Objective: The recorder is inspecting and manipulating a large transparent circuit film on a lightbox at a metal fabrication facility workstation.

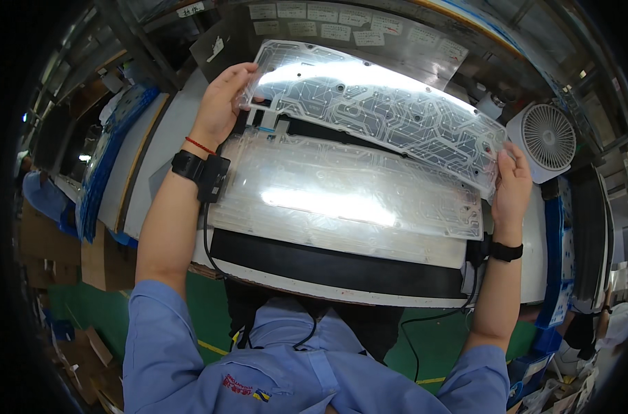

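Observation:
A clear flexible sheet printed with silvery circuit traces, a keyboard membrane (390,103), is stretched between my two hands. My left hand (220,103) pinches its upper left end, and my right hand (513,181) grips its lower right end. The sheet slants down to the right, tilted up above the bench, with bright glare across its top. Below it lies a stack of similar membrane sheets (327,186) on a black mat (314,265). A short tail with a blue strip (264,129) shows at the stack's upper left.
A white fan (545,138) stands at the right back. Behind the sheet rises a metal panel (414,58) with several paper labels. Blue bins (555,255) line the right side. Black cables (207,241) hang from devices on both wrists. A cardboard box (105,259) sits at the left.

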Motion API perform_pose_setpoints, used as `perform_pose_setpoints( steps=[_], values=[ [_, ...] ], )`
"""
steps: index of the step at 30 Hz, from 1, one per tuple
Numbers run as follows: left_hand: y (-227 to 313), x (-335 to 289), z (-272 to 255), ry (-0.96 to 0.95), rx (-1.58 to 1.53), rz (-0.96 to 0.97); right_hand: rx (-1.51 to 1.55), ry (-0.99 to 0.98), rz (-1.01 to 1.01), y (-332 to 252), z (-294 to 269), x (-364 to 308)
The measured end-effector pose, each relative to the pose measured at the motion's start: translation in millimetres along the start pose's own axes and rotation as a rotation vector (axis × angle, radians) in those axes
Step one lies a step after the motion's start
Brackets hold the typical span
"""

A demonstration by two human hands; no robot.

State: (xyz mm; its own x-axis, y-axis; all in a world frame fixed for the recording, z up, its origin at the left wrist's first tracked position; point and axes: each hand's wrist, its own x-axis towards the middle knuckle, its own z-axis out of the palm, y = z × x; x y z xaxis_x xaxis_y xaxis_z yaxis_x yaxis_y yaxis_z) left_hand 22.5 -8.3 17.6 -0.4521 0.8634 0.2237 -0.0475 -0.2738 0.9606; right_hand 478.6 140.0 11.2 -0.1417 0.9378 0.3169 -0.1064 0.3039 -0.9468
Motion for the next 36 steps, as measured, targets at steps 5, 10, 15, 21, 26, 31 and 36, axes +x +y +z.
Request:
perform_pose_setpoints(
  steps=[5,10,15,21,26,31,36],
  values=[
    [-10,6,-12,-0.072,0.265,-0.099,-0.129,-0.031,0.013,-9,8,-3],
    [-12,10,-12,-0.081,0.208,-0.160,-0.093,-0.013,0.031,-4,6,-3],
    [-14,12,-24,-0.078,-0.008,-0.154,-0.011,-0.015,0.044,-3,3,-1],
    [-10,11,-15,0.069,-0.058,-0.088,-0.027,-0.021,0.063,-3,2,0],
    [-9,9,-14,0.039,0.039,-0.128,-0.209,-0.100,0.112,3,-1,0],
    [-9,7,-13,0.002,0.087,-0.167,-0.675,-0.430,0.054,8,2,-6],
    [-9,7,-12,0.030,0.122,-0.152,-0.530,-0.522,0.116,5,5,-9]
  ],
)
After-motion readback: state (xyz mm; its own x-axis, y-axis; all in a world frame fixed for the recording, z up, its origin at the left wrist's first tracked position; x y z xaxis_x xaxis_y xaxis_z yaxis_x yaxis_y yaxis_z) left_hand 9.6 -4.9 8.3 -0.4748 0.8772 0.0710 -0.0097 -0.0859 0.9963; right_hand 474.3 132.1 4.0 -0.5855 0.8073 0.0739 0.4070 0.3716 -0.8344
